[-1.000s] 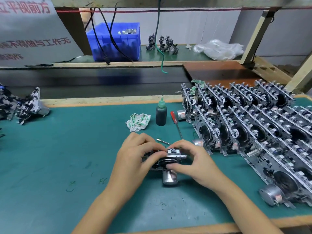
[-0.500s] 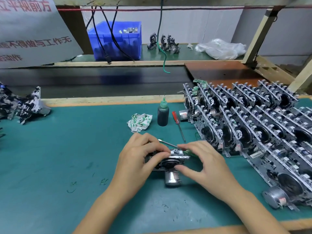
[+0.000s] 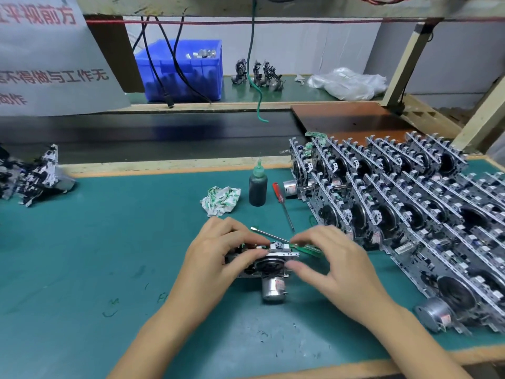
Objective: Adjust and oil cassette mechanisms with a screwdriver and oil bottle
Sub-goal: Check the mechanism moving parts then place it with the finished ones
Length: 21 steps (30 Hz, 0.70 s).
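A cassette mechanism [image 3: 274,262] with a silver motor [image 3: 273,288] lies on the green mat [image 3: 109,242] in front of me. My left hand [image 3: 218,258] grips its left side, fingers curled over the top. To its right my right hand [image 3: 333,266] hovers with loosely curved fingers, the thumb tip at the mechanism's right edge and the index finger just above a green-handled screwdriver [image 3: 273,235] lying behind the mechanism. A dark oil bottle [image 3: 257,187] with a green nozzle stands further back. Beside the bottle lies a red-handled screwdriver [image 3: 279,193].
Rows of upright cassette mechanisms [image 3: 410,203] fill the mat's right side. A crumpled tissue [image 3: 221,201] lies left of the bottle. More mechanisms are piled at the far left [image 3: 32,179]. Behind a dark conveyor sit a blue bin [image 3: 183,69] and a plastic bag [image 3: 347,83].
My right hand's fingers have come off the top of the mechanism and spread apart, shifting a little right. My left hand keeps its grip on the mechanism.
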Motion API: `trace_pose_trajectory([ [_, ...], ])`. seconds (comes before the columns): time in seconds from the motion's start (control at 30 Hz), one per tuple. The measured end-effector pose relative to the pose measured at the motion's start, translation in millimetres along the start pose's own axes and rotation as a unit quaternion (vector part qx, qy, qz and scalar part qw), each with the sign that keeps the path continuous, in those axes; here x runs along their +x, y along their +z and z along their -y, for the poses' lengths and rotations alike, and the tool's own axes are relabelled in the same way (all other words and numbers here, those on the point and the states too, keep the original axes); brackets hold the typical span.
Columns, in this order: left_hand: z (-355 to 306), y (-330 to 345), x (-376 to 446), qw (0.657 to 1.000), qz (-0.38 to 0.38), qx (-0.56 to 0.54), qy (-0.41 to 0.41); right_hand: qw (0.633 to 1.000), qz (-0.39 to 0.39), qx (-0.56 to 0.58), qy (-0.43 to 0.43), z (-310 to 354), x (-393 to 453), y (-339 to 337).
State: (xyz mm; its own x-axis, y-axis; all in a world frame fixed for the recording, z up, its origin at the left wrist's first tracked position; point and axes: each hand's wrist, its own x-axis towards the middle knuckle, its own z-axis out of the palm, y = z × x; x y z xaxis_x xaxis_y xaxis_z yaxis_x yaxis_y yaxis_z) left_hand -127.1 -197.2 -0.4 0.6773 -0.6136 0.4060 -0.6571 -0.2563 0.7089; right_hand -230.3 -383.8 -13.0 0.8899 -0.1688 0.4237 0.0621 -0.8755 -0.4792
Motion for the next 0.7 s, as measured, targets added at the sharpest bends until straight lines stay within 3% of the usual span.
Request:
trace_pose_trajectory([
  [0.1, 4, -13, -5, 0.999, -0.014, 0.043, 0.013, 0.998, -0.008, -0.018, -0.052, 15, 16, -8],
  [0.27, 8, -26, -10, 0.994, -0.033, 0.104, 0.026, 0.976, 0.076, -0.106, -0.173, 33, 43, -6],
  [0.47, 5, -26, 2, 0.999, 0.006, 0.027, 0.032, 0.984, 0.089, -0.073, -0.132, 28, 42, -6],
  [0.7, -24, 1, 26, 0.985, 0.130, -0.004, 0.116, 0.996, 0.082, -0.002, -0.040, 6, 2, -42],
])
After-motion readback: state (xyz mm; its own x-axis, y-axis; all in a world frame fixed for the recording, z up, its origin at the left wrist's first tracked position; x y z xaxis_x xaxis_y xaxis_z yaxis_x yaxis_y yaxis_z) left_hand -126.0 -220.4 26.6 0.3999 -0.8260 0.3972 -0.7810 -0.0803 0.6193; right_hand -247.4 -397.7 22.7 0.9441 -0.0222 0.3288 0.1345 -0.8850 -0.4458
